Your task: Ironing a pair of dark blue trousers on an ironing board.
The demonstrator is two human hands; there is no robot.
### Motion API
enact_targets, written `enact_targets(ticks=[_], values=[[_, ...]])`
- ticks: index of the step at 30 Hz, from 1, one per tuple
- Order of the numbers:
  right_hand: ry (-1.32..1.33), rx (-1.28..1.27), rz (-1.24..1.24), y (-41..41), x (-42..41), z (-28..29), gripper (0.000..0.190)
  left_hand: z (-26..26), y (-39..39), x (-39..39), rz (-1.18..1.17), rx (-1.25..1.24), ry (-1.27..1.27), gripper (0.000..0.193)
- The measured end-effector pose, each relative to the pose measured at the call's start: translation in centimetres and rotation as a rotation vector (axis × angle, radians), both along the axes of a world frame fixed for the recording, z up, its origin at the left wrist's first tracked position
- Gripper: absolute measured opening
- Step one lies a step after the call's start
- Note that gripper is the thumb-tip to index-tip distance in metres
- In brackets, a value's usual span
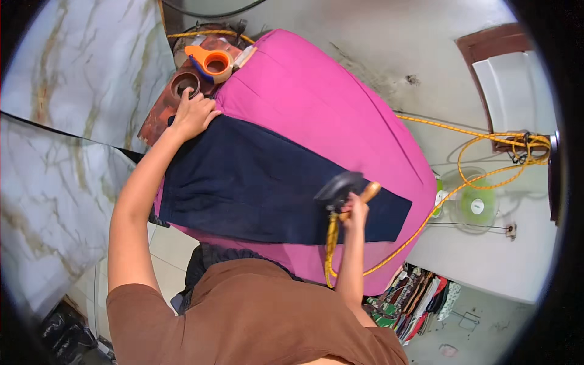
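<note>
A pair of dark navy trousers (255, 182) lies flat, its gathered waist at the left and its hem at the right, on a padded ironing surface with a pink cloth cover (315, 105). My right hand (356, 212) grips the wooden handle of a dark clothes iron (340, 188), blurred over the lower leg. From the iron hangs its yellow cord (331, 237). At the upper left, my left hand (196, 113) is by the garment's corner, fingers apart. Its index finger reaches to a small brown round container (185, 84), whose contents I cannot make out.
An orange tape dispenser (214, 63) with tape rests on a reddish board (157, 118) beside the container. Yellow cord (483, 137) loops from the right wall. A green fan (477, 205) stands beyond the pink cover. Stacked folded clothes (410, 301) are at lower right. Marble-patterned panels (82, 73) line the left.
</note>
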State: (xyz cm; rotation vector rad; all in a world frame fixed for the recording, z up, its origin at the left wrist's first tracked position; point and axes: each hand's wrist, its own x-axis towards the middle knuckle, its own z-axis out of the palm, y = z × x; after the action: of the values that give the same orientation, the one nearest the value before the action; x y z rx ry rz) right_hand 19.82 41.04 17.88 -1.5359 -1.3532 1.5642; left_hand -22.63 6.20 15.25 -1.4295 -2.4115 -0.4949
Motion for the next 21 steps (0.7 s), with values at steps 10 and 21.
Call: enact_targets(ticks=[10, 21], values=[[-0.151, 0.535, 1.047, -19.6, -22.4, -1.7, 0.022, 0.5, 0.0, -0.8, 0.089, -0.079, 0.031, 0.035], [-0.242, 0.437, 1.295, -18.3, -22.8, 1.5, 0.021, 0.1, -5.3, 0.9, 0.550, 0.079, -0.186, 0.042]])
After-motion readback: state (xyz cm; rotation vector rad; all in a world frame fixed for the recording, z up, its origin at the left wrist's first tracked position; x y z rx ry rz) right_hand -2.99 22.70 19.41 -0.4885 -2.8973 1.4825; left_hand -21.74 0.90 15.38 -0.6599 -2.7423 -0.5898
